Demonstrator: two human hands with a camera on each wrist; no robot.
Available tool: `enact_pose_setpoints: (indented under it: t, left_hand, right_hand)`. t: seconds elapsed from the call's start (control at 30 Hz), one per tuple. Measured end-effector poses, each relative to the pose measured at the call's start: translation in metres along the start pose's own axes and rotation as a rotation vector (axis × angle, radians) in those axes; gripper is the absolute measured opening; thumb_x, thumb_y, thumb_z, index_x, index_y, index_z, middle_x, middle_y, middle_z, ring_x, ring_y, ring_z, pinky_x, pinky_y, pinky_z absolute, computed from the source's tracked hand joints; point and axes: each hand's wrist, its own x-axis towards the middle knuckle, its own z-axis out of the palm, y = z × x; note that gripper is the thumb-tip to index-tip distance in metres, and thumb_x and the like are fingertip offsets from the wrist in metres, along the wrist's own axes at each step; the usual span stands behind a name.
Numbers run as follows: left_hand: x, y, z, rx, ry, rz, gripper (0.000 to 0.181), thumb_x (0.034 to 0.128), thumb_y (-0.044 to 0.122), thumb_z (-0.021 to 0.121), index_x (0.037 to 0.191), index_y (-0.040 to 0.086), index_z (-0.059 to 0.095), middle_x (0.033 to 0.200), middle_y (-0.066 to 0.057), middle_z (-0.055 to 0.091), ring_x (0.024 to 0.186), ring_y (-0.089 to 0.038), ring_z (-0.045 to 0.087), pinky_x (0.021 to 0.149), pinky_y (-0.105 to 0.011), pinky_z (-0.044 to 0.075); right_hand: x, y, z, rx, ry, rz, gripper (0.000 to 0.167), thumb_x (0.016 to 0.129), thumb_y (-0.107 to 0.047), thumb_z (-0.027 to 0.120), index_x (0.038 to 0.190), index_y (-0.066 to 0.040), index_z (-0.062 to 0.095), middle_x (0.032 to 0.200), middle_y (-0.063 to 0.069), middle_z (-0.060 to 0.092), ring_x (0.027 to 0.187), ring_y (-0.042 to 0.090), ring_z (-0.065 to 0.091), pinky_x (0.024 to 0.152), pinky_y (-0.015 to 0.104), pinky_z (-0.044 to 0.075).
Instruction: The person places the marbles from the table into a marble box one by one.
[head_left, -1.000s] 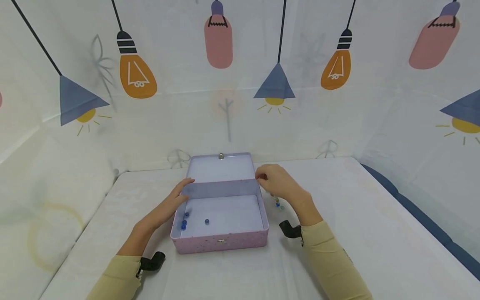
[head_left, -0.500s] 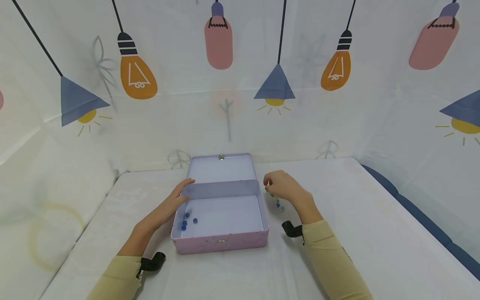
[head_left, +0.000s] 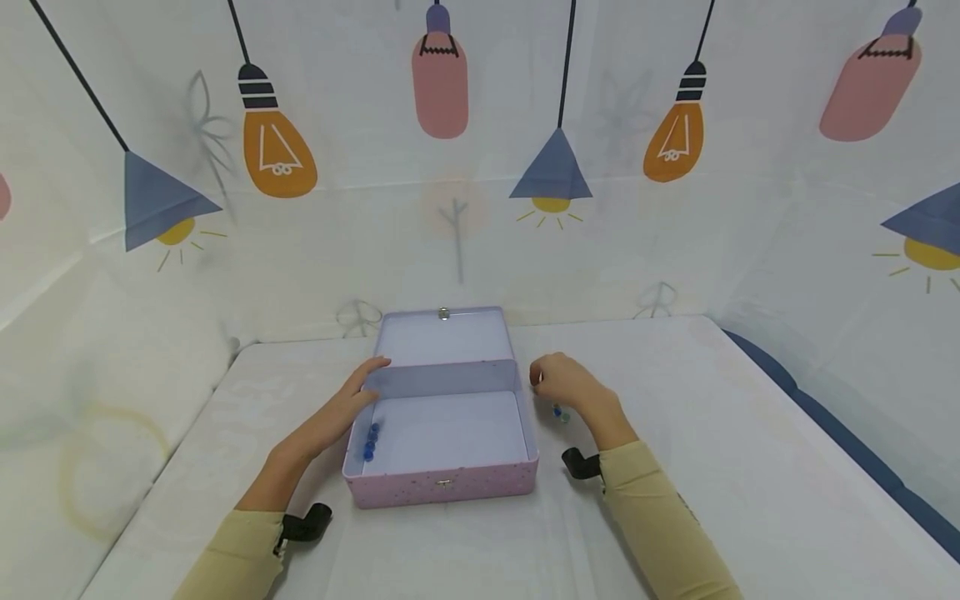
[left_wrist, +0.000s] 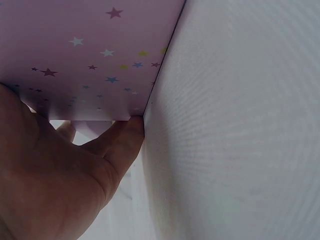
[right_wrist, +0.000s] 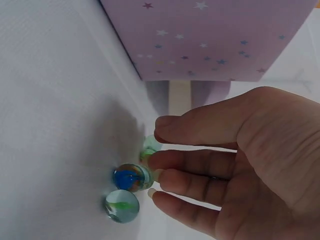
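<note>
An open pink box with printed stars stands on the table, its lid tipped back. Several blue marbles lie in a row along its left inner wall. My left hand holds the box at its back left corner; in the left wrist view its fingers bend round the corner. To the right of the box, my right hand is low over loose glass marbles. In the right wrist view its thumb stands apart from the fingers, beside a blue-and-orange marble, a clear green-streaked marble and a partly hidden green one.
A white cloth covers the table. Behind it hangs a white curtain printed with lamps and bulbs. Blue padding runs along the right side. Dark wrist cameras are worn on both wrists.
A blue marble in the box has rolled left and joined the others at the wall. My right hand has moved from the box's right rim down to the loose marbles. My left hand stays put.
</note>
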Motion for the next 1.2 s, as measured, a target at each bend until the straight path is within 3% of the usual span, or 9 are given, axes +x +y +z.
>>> enact_pose_setpoints:
  t: [0.3, 0.63, 0.93, 1.2]
  left_hand:
    - [-0.001, 0.002, 0.000, -0.011, -0.002, -0.002, 0.057, 0.1047, 0.019, 0.036, 0.158, 0.022, 0.016, 0.169, -0.011, -0.001, 0.155, -0.039, -0.006, 0.117, -0.072, 0.004]
    - [0.000, 0.001, 0.000, -0.007, -0.005, 0.000, 0.058, 0.1050, 0.020, 0.036, 0.159, 0.022, 0.015, 0.168, -0.012, -0.002, 0.155, -0.039, -0.006, 0.117, -0.072, 0.004]
    - [-0.001, 0.001, -0.001, 0.000, 0.000, 0.001, 0.058, 0.1045, 0.019, 0.036, 0.159, 0.021, 0.016, 0.168, -0.013, -0.001, 0.155, -0.040, -0.006, 0.117, -0.072, 0.004]
    - [0.000, 0.001, -0.001, -0.013, -0.003, -0.010, 0.058, 0.1047, 0.019, 0.036, 0.159, 0.023, 0.016, 0.169, -0.010, 0.000, 0.155, -0.037, -0.005, 0.117, -0.072, 0.005]
  right_hand:
    - [0.002, 0.002, 0.006, -0.007, 0.024, 0.001, 0.018, 0.084, -0.003, 0.059, 0.094, -0.005, 0.073, 0.093, 0.009, 0.072, 0.074, 0.017, 0.061, 0.065, 0.030, 0.052]
    - [0.002, 0.011, 0.008, 0.003, 0.050, 0.044, 0.020, 0.084, -0.002, 0.057, 0.097, -0.005, 0.073, 0.099, 0.010, 0.072, 0.080, 0.020, 0.062, 0.074, 0.037, 0.054]
    - [0.004, 0.015, 0.009, -0.019, 0.066, 0.078, 0.019, 0.086, -0.002, 0.056, 0.096, -0.008, 0.071, 0.096, 0.008, 0.072, 0.080, 0.020, 0.061, 0.075, 0.038, 0.054]
    - [0.004, 0.016, 0.006, -0.037, 0.089, 0.066, 0.019, 0.088, -0.007, 0.057, 0.099, -0.009, 0.073, 0.102, 0.010, 0.073, 0.085, 0.022, 0.063, 0.079, 0.043, 0.055]
